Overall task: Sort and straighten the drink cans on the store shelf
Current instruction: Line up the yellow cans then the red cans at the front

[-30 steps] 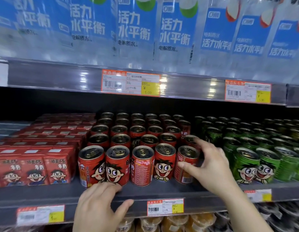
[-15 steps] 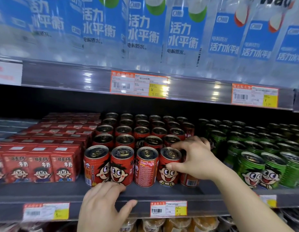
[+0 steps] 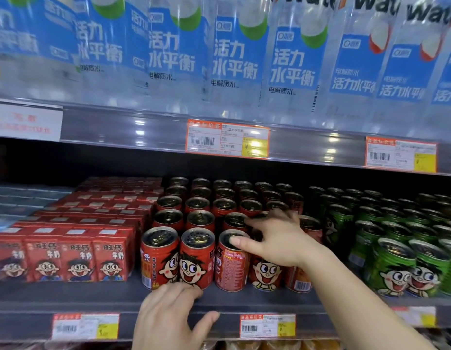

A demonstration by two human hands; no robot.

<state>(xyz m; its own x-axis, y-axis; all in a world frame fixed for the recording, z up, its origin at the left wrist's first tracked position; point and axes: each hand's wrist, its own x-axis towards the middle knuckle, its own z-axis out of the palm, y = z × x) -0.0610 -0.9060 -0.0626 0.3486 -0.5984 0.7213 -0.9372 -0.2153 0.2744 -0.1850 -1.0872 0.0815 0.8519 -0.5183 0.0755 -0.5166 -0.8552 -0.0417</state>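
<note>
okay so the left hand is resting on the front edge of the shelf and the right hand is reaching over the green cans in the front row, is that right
Not quite. In the head view the right hand reaches over the red cans, its fingers on the tops of the front ones; the green cans stand further right, untouched. The rest holds: the left hand rests on the front edge of the shelf.
</note>
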